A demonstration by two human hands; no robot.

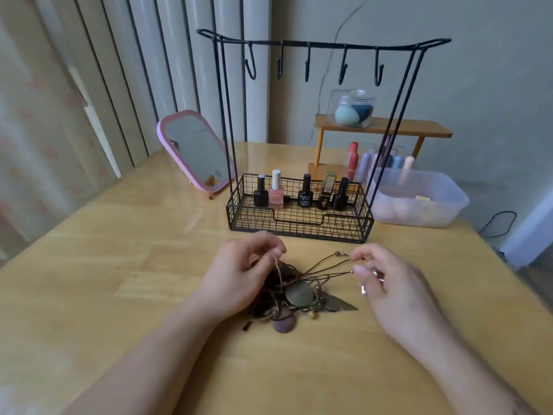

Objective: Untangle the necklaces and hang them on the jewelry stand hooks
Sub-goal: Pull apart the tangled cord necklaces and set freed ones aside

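A tangled heap of brown cord necklaces [287, 298] lies on the wooden table, with a round green pendant, a purple-brown stone pendant and a grey pointed pendant in it. My left hand [239, 271] pinches a braided cord rising from the left of the heap. My right hand [386, 283] pinches the beaded ends of thin cords pulled out to the right. Behind the heap stands the black wire jewelry stand [323, 43]; its several hooks hang bare.
The stand's wire basket [299, 226] holds several nail polish bottles. A pink-framed mirror [194, 151] leans at the left. At the right sit a clear plastic tub [419, 199] and a small wooden shelf [383, 127] with a jar of sponges.
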